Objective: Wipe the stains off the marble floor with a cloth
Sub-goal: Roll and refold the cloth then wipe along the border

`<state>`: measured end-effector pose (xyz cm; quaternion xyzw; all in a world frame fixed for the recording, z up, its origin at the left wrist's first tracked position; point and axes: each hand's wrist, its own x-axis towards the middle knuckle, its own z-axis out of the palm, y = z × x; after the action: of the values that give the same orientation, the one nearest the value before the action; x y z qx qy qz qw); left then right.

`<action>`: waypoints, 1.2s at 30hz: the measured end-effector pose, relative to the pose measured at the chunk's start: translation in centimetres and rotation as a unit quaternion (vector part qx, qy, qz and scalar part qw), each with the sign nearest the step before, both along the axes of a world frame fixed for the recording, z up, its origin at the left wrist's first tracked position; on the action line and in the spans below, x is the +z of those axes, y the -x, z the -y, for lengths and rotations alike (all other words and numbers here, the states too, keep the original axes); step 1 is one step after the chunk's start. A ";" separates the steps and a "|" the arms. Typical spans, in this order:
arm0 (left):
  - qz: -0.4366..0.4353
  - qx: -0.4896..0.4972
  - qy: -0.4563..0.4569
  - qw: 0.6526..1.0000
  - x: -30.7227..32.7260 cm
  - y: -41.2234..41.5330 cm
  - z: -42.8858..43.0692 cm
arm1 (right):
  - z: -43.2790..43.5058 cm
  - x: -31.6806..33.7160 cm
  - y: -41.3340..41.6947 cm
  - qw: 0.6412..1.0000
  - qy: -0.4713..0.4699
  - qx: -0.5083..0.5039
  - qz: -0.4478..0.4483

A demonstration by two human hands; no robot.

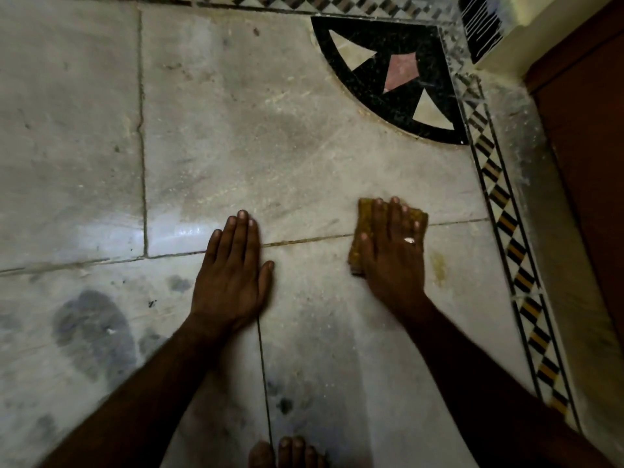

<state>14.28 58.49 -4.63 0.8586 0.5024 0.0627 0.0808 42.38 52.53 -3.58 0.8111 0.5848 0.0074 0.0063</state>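
Observation:
My right hand (393, 251) lies flat with straight fingers on a folded mustard-yellow cloth (364, 214), pressing it onto the pale marble floor (270, 146) across a tile joint. A ring shows on one finger. A faint yellowish stain (439, 265) marks the floor just right of that hand. My left hand (233, 268) rests palm down on the floor to the left of the cloth, fingers straight, holding nothing. Dark grey blotches (94, 329) spread over the tile at the lower left.
A black quarter-circle inlay (388, 76) with cream and pink triangles fills the far corner. A patterned border strip (506, 224) runs along the right side, beside a brown wooden door (587, 163). Bare toes (287, 450) show at the bottom edge.

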 end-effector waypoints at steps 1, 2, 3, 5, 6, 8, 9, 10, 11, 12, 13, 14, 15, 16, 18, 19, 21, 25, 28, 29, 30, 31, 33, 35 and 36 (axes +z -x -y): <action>0.001 -0.001 -0.005 1.000 0.0 -0.3 -0.3 | 2.0 -0.1 0.4 1.000 -0.008 -0.018 0.019; 0.002 -0.001 -0.008 1.000 -0.1 -0.6 -0.4 | 3.9 -0.1 1.4 0.999 -0.016 -0.026 0.039; 0.003 -0.001 -0.010 1.000 -0.2 -0.8 -0.5 | 5.8 -0.1 2.7 0.998 -0.019 -0.021 0.054; 0.008 -0.001 -0.010 1.000 -0.3 -1.0 -0.6 | 8.0 0.3 6.0 0.999 -0.015 0.012 0.041; 0.009 0.000 -0.008 1.000 -0.3 -1.1 -0.6 | 8.1 0.6 7.5 0.999 -0.012 0.034 0.020; 0.009 0.007 -0.008 1.000 -0.2 -1.3 -0.6 | 6.3 1.3 9.3 0.996 -0.015 0.084 -0.014; 0.009 0.011 -0.011 1.000 -0.2 -1.5 -0.5 | 4.6 1.4 9.5 0.993 -0.021 0.110 -0.024; 0.012 0.013 -0.016 1.000 -0.3 -2.0 -0.6 | 2.6 1.4 9.4 0.991 -0.025 0.129 -0.029; 0.014 0.014 -0.021 1.000 -0.4 -2.4 -0.7 | 0.5 1.3 8.9 0.990 -0.030 0.137 -0.031; 0.015 0.012 -0.026 0.999 -0.4 -3.0 -0.8 | -1.7 1.2 8.0 0.990 -0.026 0.134 -0.032; 0.016 0.009 -0.030 0.999 -0.5 -3.4 -0.9 | -3.6 1.1 6.8 0.992 -0.018 0.125 -0.032; 0.017 0.004 -0.030 0.999 -0.5 -3.8 -1.1 | -5.2 0.9 5.4 0.993 -0.014 0.109 -0.031; 0.019 -0.001 -0.029 0.999 -0.6 -4.1 -1.2 | -6.3 0.8 3.8 0.995 -0.011 0.090 -0.027; 0.020 -0.005 -0.024 1.000 -0.6 -4.2 -1.3 | -7.1 0.6 2.0 0.997 -0.008 0.070 -0.021; 0.020 -0.006 -0.017 1.000 -0.6 -4.3 -1.4 | -7.3 0.5 -1.9 1.000 0.001 0.025 -0.009; 0.022 -0.007 -0.018 1.000 -0.7 -4.3 -1.5 | -6.7 0.6 -3.8 1.000 0.010 -0.005 -0.010; 0.025 -0.012 -0.024 0.999 -0.7 -4.2 -1.5 | -4.1 0.5 -7.2 0.997 0.031 -0.068 -0.021; 0.031 -0.026 -0.033 0.999 -0.7 -4.4 -1.4 | 4.8 0.4 -9.7 0.994 0.039 -0.088 0.050; 0.041 -0.041 -0.037 0.998 -0.6 -4.6 -1.2 | 10.9 0.2 -6.8 0.990 0.007 -0.102 0.094; 0.040 -0.042 -0.041 0.997 -0.6 -4.3 -1.2 | 12.0 0.1 -5.0 0.989 0.008 -0.116 0.091; 0.042 -0.044 -0.045 0.997 -0.6 -4.4 -1.2 | 12.8 -0.1 -3.5 0.987 0.014 -0.133 0.090; 0.045 -0.046 -0.047 0.997 -0.5 -4.3 -1.1 | 13.3 -0.4 -1.7 0.987 0.025 -0.141 0.080; 0.054 -0.052 -0.043 0.996 -0.3 -4.5 -1.0 | 13.2 -0.6 1.7 0.992 0.019 -0.120 0.032; 0.060 -0.054 -0.039 0.996 -0.1 -4.7 -1.0 | 11.6 -0.2 4.2 0.997 -0.032 -0.064 -0.004; 0.060 -0.057 -0.036 0.996 -0.1 -4.6 -1.0 | 10.3 0.3 5.0 0.997 -0.062 -0.036 -0.017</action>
<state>18.92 59.50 -4.74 0.8826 0.4447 0.1276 0.0836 37.39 42.23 -3.32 0.8303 0.5539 0.0301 -0.0536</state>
